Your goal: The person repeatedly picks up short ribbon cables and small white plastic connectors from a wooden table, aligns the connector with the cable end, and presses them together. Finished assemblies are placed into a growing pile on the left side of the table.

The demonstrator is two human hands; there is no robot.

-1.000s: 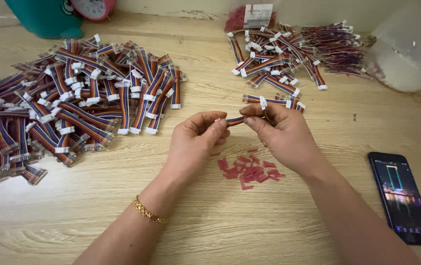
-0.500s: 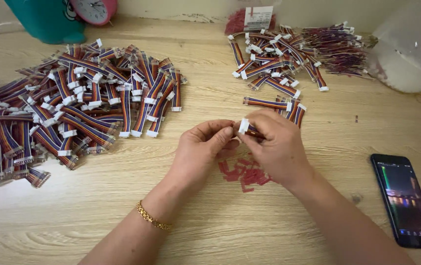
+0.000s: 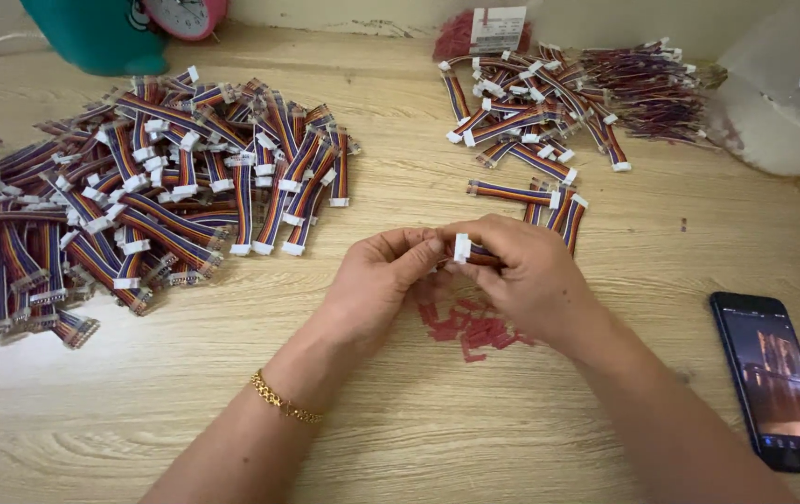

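Observation:
My left hand (image 3: 381, 285) and my right hand (image 3: 521, 275) meet at the middle of the wooden table (image 3: 418, 429). Between their fingertips they pinch one short multicoloured ribbon cable with a white connector (image 3: 462, 247). Under my hands lies a small heap of red scraps (image 3: 474, 329). A gold bracelet (image 3: 283, 403) circles my left wrist. To the left spreads a large pile of ribbon cables (image 3: 129, 201). A smaller pile of cables (image 3: 530, 121) lies at the back right.
A black phone (image 3: 778, 378) with a lit screen lies at the right. A clear plastic bag (image 3: 787, 89) sits at the back right, a bundle of thin dark wires (image 3: 647, 89) beside it. A teal container (image 3: 101, 33) and a pink clock (image 3: 185, 14) stand at the back left.
My hands have closed in on each other and turned the cable, so its white connector now shows between my fingertips. The hands sit slightly lower in view.

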